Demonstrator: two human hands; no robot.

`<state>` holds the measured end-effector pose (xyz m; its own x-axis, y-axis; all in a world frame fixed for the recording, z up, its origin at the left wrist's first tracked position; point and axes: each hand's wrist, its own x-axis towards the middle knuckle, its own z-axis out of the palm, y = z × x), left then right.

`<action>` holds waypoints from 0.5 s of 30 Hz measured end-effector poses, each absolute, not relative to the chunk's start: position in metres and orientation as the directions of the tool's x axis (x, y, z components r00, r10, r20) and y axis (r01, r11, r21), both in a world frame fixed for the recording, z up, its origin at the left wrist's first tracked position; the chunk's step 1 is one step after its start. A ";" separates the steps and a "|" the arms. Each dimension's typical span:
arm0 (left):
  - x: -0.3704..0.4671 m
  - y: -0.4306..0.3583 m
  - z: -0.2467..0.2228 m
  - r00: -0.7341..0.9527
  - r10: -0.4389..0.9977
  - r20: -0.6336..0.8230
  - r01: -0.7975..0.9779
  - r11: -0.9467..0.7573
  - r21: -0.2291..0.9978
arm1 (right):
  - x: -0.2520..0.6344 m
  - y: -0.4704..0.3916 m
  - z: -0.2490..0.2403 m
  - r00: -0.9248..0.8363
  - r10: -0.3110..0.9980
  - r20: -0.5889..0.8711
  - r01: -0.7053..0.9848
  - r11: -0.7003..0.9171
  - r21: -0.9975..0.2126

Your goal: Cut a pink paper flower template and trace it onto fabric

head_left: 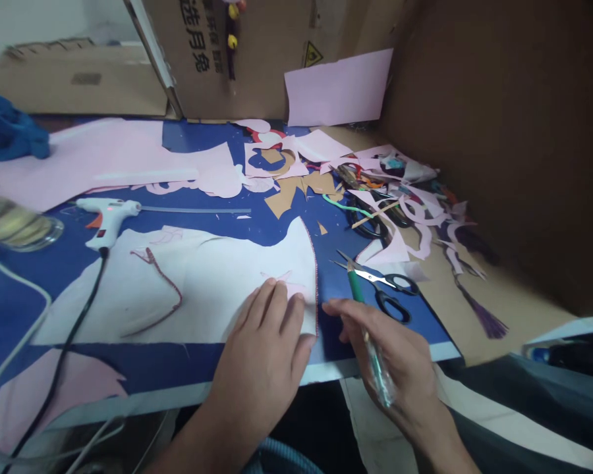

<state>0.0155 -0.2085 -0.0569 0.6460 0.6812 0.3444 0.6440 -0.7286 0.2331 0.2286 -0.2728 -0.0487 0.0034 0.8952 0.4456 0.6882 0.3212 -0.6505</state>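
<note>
Left hand [264, 359] lay palm down, fingers slightly spread, on large white fabric piece [217, 289] along table's front edge. Right hand [395, 362], raised over same edge, held slim green pen [354, 287] between curled fingers; black-handled scissors [375, 279] just beyond. Blue-topped table [197, 361] stood before brown cardboard panels [257, 59].

Bare hands [264, 359], uncovered forearms [202, 431], blue ribbed fabric [286, 457] (just a sliver showing)

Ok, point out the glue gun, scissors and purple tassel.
Glue gun [112, 216], head view, on its white body.
Scissors [372, 277], head view, on the metal blades.
Purple tassel [489, 320], head view, on its strands.
</note>
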 end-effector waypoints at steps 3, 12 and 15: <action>0.015 -0.209 -0.057 0.651 0.670 0.357 0.638 -0.738 0.221 | 0.226 -0.263 -0.039 -0.129 0.894 0.428 0.667 0.398 -0.630; 0.016 -0.211 -0.058 0.633 0.677 0.376 0.648 -0.729 0.222 | 0.221 -0.247 -0.038 -0.192 0.902 0.388 0.670 0.409 -0.620; 0.016 -0.210 -0.058 0.639 0.670 0.378 0.643 -0.735 0.214 | 0.220 -0.246 -0.040 -0.200 0.906 0.374 0.695 0.400 -0.597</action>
<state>0.0162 -0.2100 -0.0577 0.6392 0.6697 0.3781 0.6434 -0.7349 0.2142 0.2195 -0.2462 -0.0398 -0.2002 0.9056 0.3740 0.6954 0.4002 -0.5969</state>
